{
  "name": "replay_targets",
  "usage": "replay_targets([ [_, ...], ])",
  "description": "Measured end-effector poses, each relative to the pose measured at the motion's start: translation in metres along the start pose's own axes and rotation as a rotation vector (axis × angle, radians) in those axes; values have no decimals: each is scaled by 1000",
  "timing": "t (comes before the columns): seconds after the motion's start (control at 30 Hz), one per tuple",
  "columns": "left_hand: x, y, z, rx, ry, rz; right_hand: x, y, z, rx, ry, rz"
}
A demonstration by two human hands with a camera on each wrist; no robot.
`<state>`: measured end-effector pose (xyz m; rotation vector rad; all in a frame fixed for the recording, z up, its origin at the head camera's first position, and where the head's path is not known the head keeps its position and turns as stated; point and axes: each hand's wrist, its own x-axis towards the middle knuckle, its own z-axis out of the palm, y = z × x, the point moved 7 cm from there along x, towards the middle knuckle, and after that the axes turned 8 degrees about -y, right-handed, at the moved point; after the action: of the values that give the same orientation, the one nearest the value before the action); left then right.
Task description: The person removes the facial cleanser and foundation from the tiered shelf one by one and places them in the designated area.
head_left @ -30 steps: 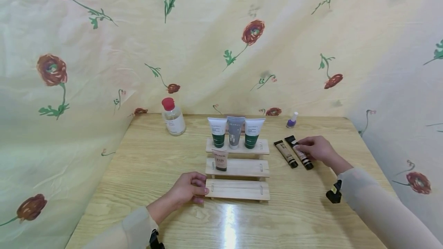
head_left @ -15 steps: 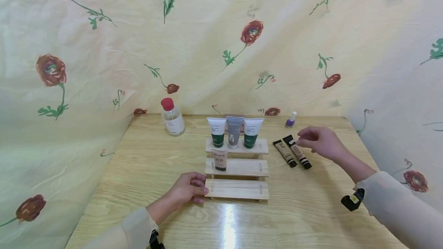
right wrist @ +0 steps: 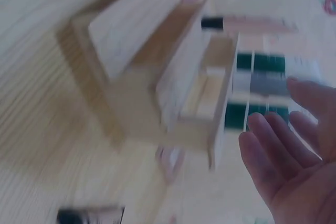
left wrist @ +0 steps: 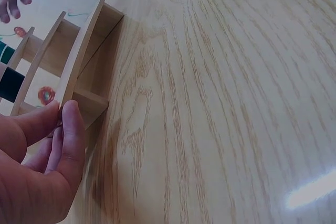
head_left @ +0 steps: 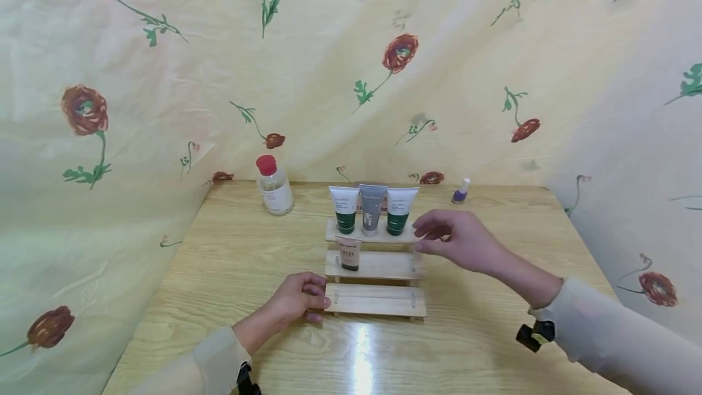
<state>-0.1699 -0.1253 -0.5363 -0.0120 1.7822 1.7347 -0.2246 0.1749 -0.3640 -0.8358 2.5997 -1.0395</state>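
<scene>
**Left hand (head_left: 290, 303) is gripping a wooden rack (head_left: 378, 300) as the right hand (head_left: 460, 242) is hovering by its top shelf**

At the lower middle of the head view, the left hand is pinching the left end of the rack's lowest board, its thumb and fingers closing on the wood. The right hand is hanging right of centre, its fingers loosely bent and empty, its thumb standing apart from them. Its fingertips are overlapping the right end of the top shelf; whether they are touching it, I cannot tell.

The three-step rack is standing at the centre of the frame. On its top shelf, a grey tube (head_left: 372, 209) is standing between a left green-and-white tube (head_left: 345, 209) and a right green-and-white tube (head_left: 401, 209), the latter being nearest the right hand. A small beige tube (head_left: 349, 253) is standing toward the left end of the middle shelf.

At the lower left of the right wrist view, a black-ended tube (right wrist: 92, 215) is lying partly out of frame, blurred. On the table (head_left: 236, 242), a red-capped bottle (head_left: 276, 194) is standing left of the rack, and a purple nail polish bottle (head_left: 460, 192) is standing above the right hand. Behind everything, a flowered cloth (head_left: 307, 66) is filling the upper frame.
</scene>
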Motion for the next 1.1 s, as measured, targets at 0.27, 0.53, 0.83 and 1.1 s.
replay_targets([
  [0.27, 1, -1, 0, -5, 2, -1, 24, -25, 45, 66, -108, -12],
  [0.53, 2, -3, -1, -10, -1, 8, 37, -32, 72, 169, -48, -38],
  [0.83, 1, -4, 0, -5, -2, 13, 42, -33, 86, 176, 55, -76],
  [1.1, 2, -3, 0, 1, -5, 11, 45, -31, 93, 200, 95, -90],
])
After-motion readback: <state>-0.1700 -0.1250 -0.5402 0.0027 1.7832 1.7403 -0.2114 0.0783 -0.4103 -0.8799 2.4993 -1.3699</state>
